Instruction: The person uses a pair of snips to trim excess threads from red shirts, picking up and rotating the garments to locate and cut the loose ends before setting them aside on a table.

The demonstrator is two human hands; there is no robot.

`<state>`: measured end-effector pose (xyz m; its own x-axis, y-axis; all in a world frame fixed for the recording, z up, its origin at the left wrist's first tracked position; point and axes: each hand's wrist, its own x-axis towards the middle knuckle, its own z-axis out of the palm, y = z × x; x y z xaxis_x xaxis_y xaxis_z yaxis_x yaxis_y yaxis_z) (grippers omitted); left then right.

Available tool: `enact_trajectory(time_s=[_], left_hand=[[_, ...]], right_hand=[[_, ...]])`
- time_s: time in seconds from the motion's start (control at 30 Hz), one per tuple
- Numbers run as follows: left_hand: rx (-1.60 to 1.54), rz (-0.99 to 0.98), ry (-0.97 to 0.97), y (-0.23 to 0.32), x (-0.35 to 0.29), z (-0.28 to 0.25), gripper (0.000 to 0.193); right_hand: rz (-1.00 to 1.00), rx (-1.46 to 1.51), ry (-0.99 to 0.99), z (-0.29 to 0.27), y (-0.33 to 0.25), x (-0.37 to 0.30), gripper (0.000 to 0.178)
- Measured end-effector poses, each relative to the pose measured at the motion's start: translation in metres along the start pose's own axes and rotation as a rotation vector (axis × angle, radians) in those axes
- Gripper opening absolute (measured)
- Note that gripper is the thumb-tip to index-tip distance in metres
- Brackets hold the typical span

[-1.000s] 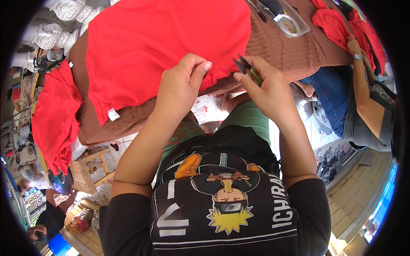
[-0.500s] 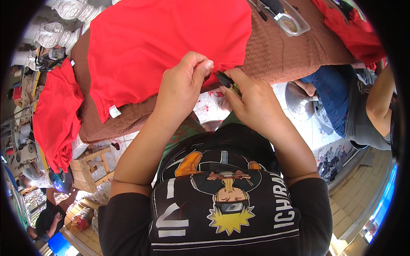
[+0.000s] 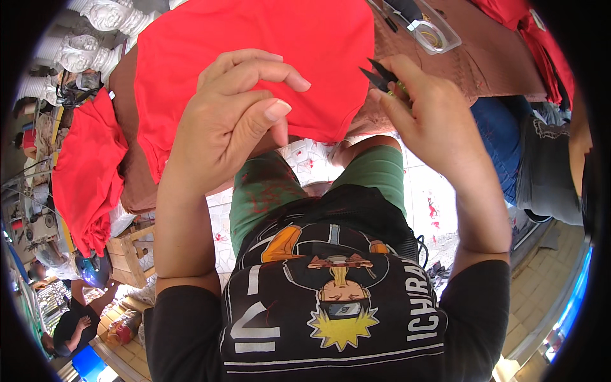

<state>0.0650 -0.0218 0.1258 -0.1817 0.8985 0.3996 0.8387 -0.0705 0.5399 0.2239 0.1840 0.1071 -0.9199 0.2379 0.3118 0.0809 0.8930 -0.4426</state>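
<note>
A large piece of red fabric [image 3: 305,48], apparently a garment, is spread over the brown-covered table [image 3: 471,70] and hangs a little past the near edge. Above its left part my left hand [image 3: 232,114] is raised with the fingers apart and curved, nothing between them. My right hand [image 3: 429,108] is closed round small thread snips [image 3: 384,76] with dark blades and greenish handles. The blades stand apart and point up and left, over the fabric's right edge. The lower part of the snips is hidden in the palm.
A clear plastic tray [image 3: 436,35] with a roll of tape lies at the far right, beside a black pen [image 3: 389,24]. More red fabric hangs at the left [image 3: 89,172] and far right [image 3: 550,57]. White busts stand far left. Another person in jeans [image 3: 493,140] sits at the right.
My hands have drawn apart: the left moved left and opened from a pinch at the fabric's edge, the right moved right and up with the snips. The fabric's near edge has dropped flat.
</note>
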Motion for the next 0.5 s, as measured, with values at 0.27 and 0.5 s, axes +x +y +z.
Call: enact_trajectory(time_s=[0.27, 0.5], left_hand=[[0.178, -0.121, -0.143, -0.01, -0.008, 0.043, 0.023], [0.11, -0.375, -0.115, -0.051, -0.033, 0.067, 0.023]], right_hand=[[0.19, -0.006, 0.093, -0.119, 0.044, -0.005, 0.033], [-0.042, 0.166, -0.251, -0.025, 0.032, -0.006, 0.042]])
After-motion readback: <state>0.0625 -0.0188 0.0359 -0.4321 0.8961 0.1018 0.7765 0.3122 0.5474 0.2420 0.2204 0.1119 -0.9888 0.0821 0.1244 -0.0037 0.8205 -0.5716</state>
